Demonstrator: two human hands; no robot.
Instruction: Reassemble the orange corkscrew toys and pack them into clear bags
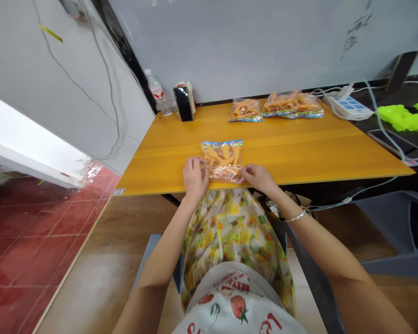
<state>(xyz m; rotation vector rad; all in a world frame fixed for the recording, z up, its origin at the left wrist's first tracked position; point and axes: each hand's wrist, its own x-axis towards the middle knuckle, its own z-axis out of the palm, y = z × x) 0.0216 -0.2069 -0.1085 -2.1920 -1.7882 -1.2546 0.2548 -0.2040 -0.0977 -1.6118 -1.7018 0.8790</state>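
A clear plastic bag (223, 160) of orange, stubby-looking pieces lies near the front edge of the table, its colourful printed strip toward the far side. At the bag's lower left edge is my left hand (195, 178), fingers bent and closed on the plastic. My right hand (261, 178) pinches the lower right corner between thumb and fingers. What the orange pieces are, I cannot tell.
Similar bags lie at the back of the yellow wooden table (153, 162): one small bag (245, 110) and a wider group (292, 104). A phone (184, 104) and a bottle (157, 93) stand back left. A power strip (350, 106) and bright yellow-green items (402, 117) are at right.
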